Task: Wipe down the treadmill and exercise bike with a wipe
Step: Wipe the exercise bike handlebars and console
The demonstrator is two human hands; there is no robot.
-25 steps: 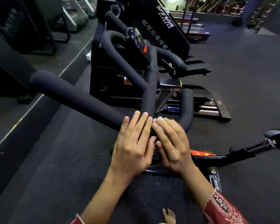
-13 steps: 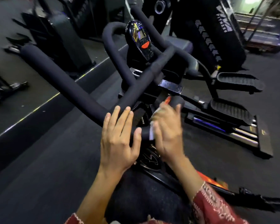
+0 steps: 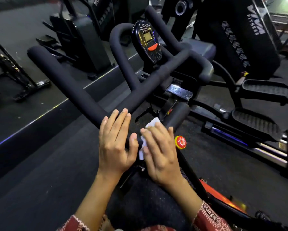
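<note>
The left hand (image 3: 115, 144) lies flat on the padded bar (image 3: 70, 82) of the bike (image 3: 178, 94), fingers straight and close together, thumb spread sideways toward the wipe (image 3: 152, 122). Just beside it, the right hand (image 3: 158, 150) presses the white wipe onto the bar; its fingers are nearly straight and lie side by side over the wipe, not curled round it. One corner of the wipe sticks out past the right fingertips, and another edge shows by the right thumb, between the two hands. The left thumb tip is just beside that edge; contact cannot be told. Beyond the right fingertips rises a short padded stub (image 3: 176, 115). Just outside the right little finger sits a red and yellow knob (image 3: 180, 141). Well ahead of all fingertips stands the console (image 3: 148, 41), with a small screen and an orange button
</note>
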